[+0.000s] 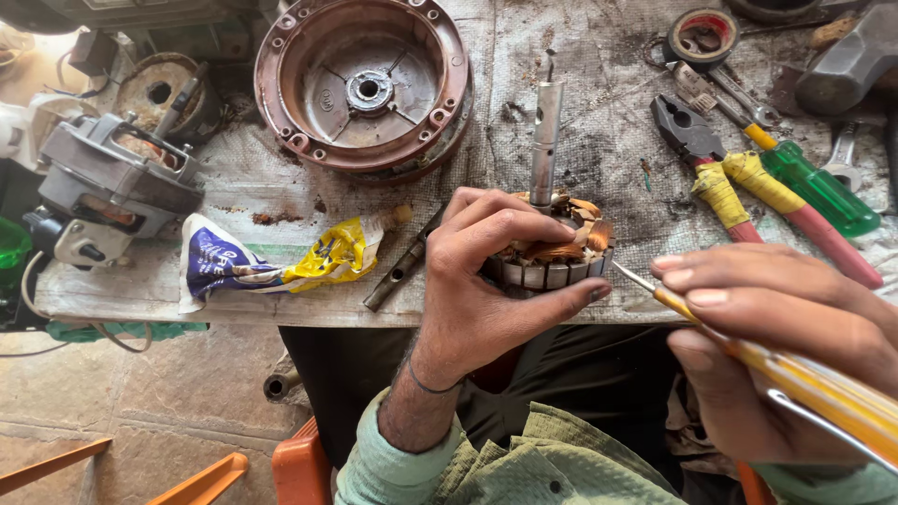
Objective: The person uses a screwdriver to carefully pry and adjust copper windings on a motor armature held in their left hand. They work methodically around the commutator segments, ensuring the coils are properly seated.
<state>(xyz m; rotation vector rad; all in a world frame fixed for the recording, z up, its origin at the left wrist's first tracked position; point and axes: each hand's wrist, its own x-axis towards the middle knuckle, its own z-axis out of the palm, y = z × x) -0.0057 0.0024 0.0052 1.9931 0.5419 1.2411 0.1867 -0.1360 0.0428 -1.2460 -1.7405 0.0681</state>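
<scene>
My left hand (486,281) grips a round motor stator (552,252) with copper windings and a steel shaft (545,140) that stands upright from its middle. It rests at the near edge of the workbench (599,93). My right hand (767,346) holds a screwdriver with a yellow handle (795,374). The thin metal tip (629,276) touches the right side of the stator, next to my left thumb.
A round reddish motor housing (365,84) lies behind the stator. Pliers with yellow-taped red handles (739,187), a green-handled screwdriver (814,187), spanners and a tape roll (703,36) sit at the right. A small grey motor (112,187) and a crumpled blue-yellow packet (271,257) are left.
</scene>
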